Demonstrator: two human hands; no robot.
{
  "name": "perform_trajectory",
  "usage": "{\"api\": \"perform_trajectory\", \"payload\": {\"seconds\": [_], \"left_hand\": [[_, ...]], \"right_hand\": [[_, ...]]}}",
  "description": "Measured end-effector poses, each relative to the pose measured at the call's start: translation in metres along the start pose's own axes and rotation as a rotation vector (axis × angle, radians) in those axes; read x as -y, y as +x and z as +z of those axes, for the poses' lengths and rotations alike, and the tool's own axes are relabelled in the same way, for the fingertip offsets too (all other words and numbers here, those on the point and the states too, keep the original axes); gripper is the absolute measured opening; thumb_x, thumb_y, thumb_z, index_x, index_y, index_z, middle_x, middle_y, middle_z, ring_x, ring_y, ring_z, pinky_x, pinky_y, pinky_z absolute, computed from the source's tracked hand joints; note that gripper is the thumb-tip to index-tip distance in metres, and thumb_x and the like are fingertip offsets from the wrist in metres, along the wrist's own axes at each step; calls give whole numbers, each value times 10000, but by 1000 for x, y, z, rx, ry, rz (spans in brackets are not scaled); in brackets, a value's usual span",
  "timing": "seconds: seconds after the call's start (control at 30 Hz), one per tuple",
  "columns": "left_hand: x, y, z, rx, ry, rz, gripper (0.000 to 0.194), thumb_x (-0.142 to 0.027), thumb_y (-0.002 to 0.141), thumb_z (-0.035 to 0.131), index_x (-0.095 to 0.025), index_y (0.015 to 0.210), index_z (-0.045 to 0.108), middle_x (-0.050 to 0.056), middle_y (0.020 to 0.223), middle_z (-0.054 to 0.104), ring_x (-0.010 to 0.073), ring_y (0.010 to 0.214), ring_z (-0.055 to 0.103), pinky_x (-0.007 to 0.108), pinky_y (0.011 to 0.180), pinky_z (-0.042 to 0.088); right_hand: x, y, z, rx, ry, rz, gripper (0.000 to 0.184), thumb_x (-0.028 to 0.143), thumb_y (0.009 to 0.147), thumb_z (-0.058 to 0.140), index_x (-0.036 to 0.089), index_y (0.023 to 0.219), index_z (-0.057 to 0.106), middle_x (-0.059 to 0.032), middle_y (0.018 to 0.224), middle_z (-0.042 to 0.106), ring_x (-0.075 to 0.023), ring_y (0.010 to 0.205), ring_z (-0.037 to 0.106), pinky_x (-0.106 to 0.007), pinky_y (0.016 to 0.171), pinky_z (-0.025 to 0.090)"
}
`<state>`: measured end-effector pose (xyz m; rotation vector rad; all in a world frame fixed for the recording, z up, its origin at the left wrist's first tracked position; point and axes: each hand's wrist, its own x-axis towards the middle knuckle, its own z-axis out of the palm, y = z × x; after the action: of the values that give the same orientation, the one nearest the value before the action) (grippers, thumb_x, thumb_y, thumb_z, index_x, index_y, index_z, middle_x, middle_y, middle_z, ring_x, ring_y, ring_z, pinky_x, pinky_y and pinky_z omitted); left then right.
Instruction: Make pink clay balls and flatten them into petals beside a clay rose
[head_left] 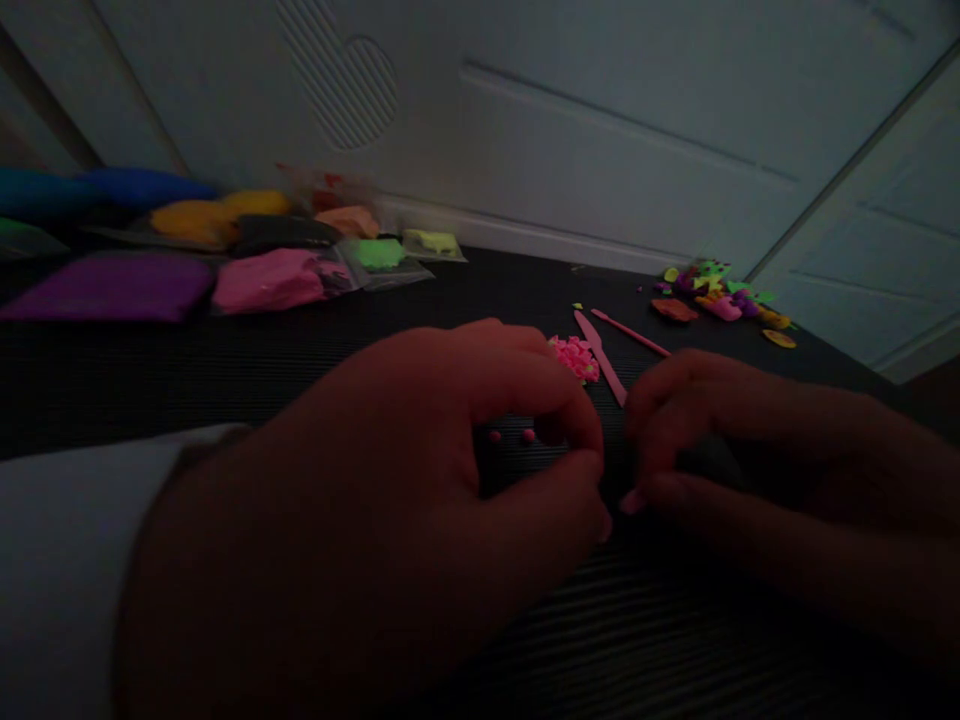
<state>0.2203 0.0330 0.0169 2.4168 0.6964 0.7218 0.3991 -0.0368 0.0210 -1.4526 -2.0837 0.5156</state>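
In the middle of the head view my left hand (pixel 420 480) is closed, thumb and forefinger tips pinched together; whether a bit of clay sits between them I cannot make out. My right hand (pixel 750 470), just to its right, pinches a small pink piece of clay (pixel 632 502) between thumb and forefinger. Two small pink clay balls (pixel 529 436) lie on the dark table beyond the gap in my left hand. Behind the left fingers a cluster of pink clay petals (pixel 576 358) is partly hidden. A pink plastic clay knife (pixel 600 358) lies beside the cluster, its near end covered by my right hand.
A thin pink stick tool (pixel 630 332) lies past the knife. Bags of coloured clay, including purple (pixel 112 288) and pink (pixel 270 280), line the back left. Several small colourful clay pieces (pixel 720 298) are heaped at the back right. A white panelled surface (pixel 562 130) rises behind the table.
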Motion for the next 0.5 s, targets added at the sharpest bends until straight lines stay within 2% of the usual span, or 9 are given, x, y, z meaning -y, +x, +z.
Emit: {"api": "perform_trajectory", "payload": {"seconds": [0.2, 0.27, 0.4, 0.5], "left_hand": [[-1, 0, -1, -4, -13, 11, 105, -270, 684, 503, -263, 645, 600, -83, 697, 595, 92, 611, 534, 181, 457, 383], [-2, -1, -1, 1, -17, 1, 104, -263, 685, 501, -262, 645, 596, -84, 689, 594, 94, 611, 534, 184, 458, 383], [-2, -1, 0, -5, -24, 18, 121, -255, 698, 481, -254, 643, 589, -82, 698, 592, 90, 617, 532, 180, 477, 392], [-2, -1, 0, 1, -19, 31, 125, -248, 697, 479, -253, 638, 590, -83, 708, 590, 84, 619, 529, 175, 479, 395]], "right_hand": [[-4, 2, -7, 247, -115, 51, 78, 167, 704, 538, 245, 707, 544, 56, 867, 543, -103, 767, 535, -190, 637, 462], [-7, 3, -6, 241, -149, 31, 64, 187, 710, 538, 251, 717, 544, 58, 894, 538, -108, 805, 531, -189, 642, 458], [-10, 2, -3, 131, -164, -41, 32, 227, 714, 545, 259, 716, 552, 59, 862, 551, -110, 798, 535, -180, 590, 450], [-7, 1, -2, 169, -164, -7, 37, 212, 723, 528, 242, 719, 549, 45, 836, 553, -108, 765, 536, -188, 584, 450]]}}
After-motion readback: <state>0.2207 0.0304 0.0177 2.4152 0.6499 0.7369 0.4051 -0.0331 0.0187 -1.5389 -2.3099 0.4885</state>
